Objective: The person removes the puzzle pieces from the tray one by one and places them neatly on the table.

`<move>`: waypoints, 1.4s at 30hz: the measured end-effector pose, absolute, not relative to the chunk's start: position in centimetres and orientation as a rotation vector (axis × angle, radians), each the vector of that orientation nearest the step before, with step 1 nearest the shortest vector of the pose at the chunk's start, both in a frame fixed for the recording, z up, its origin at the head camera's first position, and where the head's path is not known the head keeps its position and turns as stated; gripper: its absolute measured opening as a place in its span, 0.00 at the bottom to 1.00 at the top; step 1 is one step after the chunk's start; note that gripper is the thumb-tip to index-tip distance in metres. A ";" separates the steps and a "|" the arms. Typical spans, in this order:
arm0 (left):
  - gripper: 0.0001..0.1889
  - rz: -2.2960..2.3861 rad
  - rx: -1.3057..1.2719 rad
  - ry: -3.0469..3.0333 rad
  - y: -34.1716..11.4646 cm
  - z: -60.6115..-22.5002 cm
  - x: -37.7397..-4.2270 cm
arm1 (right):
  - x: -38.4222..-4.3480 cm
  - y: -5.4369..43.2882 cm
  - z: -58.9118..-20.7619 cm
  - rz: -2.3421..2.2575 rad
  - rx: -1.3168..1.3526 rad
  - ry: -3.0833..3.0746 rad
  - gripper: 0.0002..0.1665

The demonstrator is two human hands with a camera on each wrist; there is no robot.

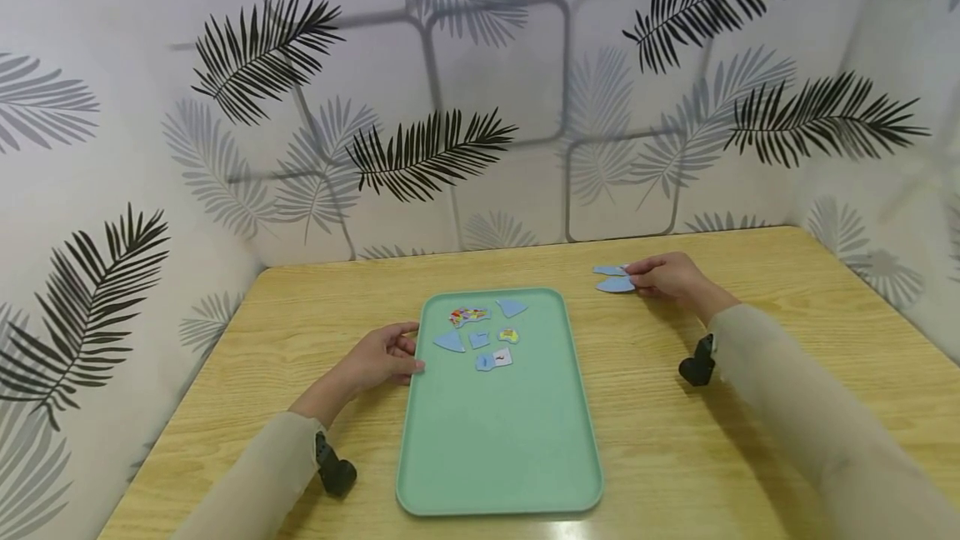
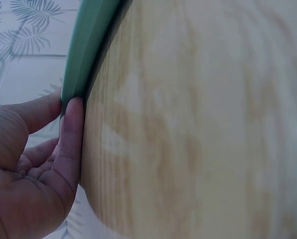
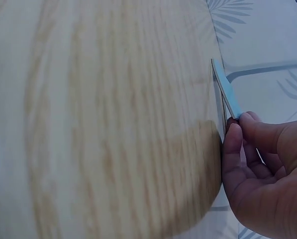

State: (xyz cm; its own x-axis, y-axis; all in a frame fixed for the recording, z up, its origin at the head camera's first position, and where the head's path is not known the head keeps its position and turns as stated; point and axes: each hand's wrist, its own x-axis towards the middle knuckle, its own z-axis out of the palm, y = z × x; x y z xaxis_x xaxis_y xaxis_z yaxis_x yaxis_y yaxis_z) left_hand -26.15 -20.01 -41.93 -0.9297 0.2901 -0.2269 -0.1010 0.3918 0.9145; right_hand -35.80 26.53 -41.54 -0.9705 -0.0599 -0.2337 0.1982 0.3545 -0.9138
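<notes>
Right hand point(image 1: 663, 277) pinching blue piece point(image 3: 227, 88) near back edge of table point(image 1: 675, 440), right of green tray point(image 1: 498, 465).
Right wrist view is revealing the piece's thin brownish side, slanting up from thumb and finger; head view is showing two blue pieces point(image 1: 615, 284) side by side, the pinched one being unclear. Both are pointing left, long axes running crosswise. Left hand point(image 1: 382, 355) is holding the tray's rim; small pieces point(image 1: 468, 317) are lying on its far half.
</notes>
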 end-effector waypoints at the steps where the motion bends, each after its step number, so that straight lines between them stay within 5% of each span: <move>1: 0.37 1.550 0.168 2.304 -20.0 -41.9 -26.1 | -35.8 26.6 -41.5 -1.663 0.125 2.391 0.23; 42: 0.38 1.557 0.207 2.304 -20.1 -42.2 -26.1 | -35.6 25.6 -40.9 -1.638 0.229 2.461 0.19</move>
State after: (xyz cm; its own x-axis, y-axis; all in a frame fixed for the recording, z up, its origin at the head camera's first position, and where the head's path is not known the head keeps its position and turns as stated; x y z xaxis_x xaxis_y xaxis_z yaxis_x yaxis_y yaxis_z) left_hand -26.14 -20.07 -42.18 -0.9277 0.3120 -0.2052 -0.0738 0.3853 0.9199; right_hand -35.59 25.62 -40.93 -0.9726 0.0298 -0.2306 0.2242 0.3826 -0.8963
